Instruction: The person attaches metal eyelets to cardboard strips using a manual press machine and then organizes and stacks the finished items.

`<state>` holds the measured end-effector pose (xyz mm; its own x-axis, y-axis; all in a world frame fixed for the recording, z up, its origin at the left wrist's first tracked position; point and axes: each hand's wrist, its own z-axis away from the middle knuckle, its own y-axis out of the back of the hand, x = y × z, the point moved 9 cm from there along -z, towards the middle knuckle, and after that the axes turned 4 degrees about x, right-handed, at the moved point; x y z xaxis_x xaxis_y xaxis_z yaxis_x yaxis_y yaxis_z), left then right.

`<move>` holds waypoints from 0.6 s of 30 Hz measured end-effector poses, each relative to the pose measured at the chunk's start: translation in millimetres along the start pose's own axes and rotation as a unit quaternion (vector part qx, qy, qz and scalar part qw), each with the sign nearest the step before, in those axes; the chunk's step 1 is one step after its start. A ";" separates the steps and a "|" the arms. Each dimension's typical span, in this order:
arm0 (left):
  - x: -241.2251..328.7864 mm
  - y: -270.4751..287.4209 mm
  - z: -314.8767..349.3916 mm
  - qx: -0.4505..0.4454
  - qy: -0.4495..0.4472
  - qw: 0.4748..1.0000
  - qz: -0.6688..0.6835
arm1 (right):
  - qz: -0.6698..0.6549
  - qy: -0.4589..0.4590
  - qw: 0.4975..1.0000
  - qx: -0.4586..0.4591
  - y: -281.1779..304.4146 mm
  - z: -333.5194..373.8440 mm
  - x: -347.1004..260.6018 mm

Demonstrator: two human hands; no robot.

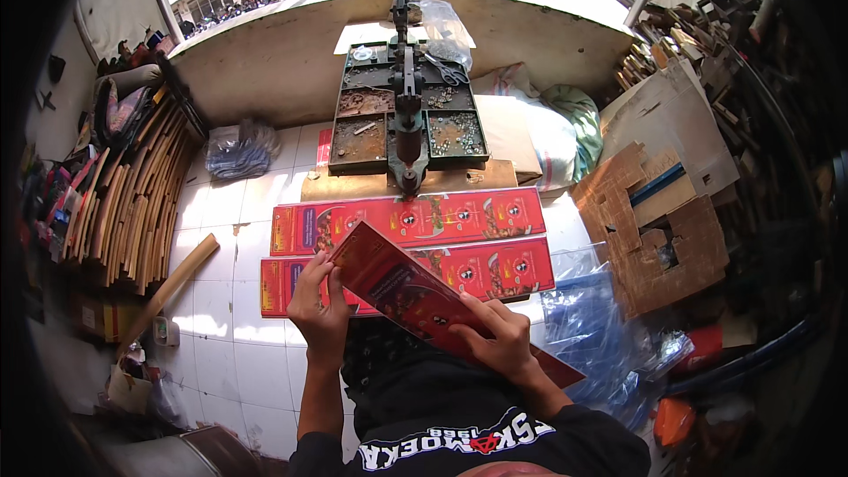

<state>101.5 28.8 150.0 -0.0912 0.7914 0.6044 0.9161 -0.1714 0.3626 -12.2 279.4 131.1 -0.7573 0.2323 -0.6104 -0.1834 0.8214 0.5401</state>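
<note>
1 red printed strip (408, 287), held aslant over the person's lap.
Head view: the left hand (320, 307) pinches the strip's upper left end between thumb and fingers, and the right hand (500, 332) has its fingers closed on it farther down, toward the lower right end. Beyond it, 2 more red strips, a farther strip (517, 210) and a nearer strip (519, 267), lie side by side, the held piece overlapping both in view. Behind them a dark hand press (408, 143) stands upright before a compartmented tray (457, 160) of small metal pieces, with scissors (449, 72) at its far right. Clear plastic (579, 322) lies at right.
</note>
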 end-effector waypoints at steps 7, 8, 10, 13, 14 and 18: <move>-20.4 15.5 8.1 -0.033 0.044 0.998 -0.021 | 0.010 0.039 0.999 -0.029 -15.4 2.3 -8.5; -21.3 16.7 7.8 -0.047 0.056 0.997 -0.025 | 0.006 0.044 0.998 -0.034 -16.7 0.4 -9.8; -20.7 15.4 6.9 -0.069 0.065 0.995 -0.035 | -0.001 0.050 0.998 -0.047 -20.2 -2.2 -10.5; -22.5 11.7 5.1 -0.106 0.057 0.992 -0.044 | -0.011 0.049 0.997 -0.065 -22.6 -4.7 -6.5; -25.1 9.1 6.1 -0.121 0.061 0.990 -0.038 | -0.010 0.046 0.996 -0.072 -22.6 -5.2 -4.9; -29.6 4.7 9.9 -0.145 0.066 0.986 -0.050 | -0.019 0.048 0.995 -0.083 -24.9 -6.8 3.7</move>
<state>112.3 10.4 126.8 -0.2425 0.7322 0.6365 0.7520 -0.2726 0.6001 -14.7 256.3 119.4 -0.8028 0.1452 -0.5783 -0.3085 0.7288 0.6113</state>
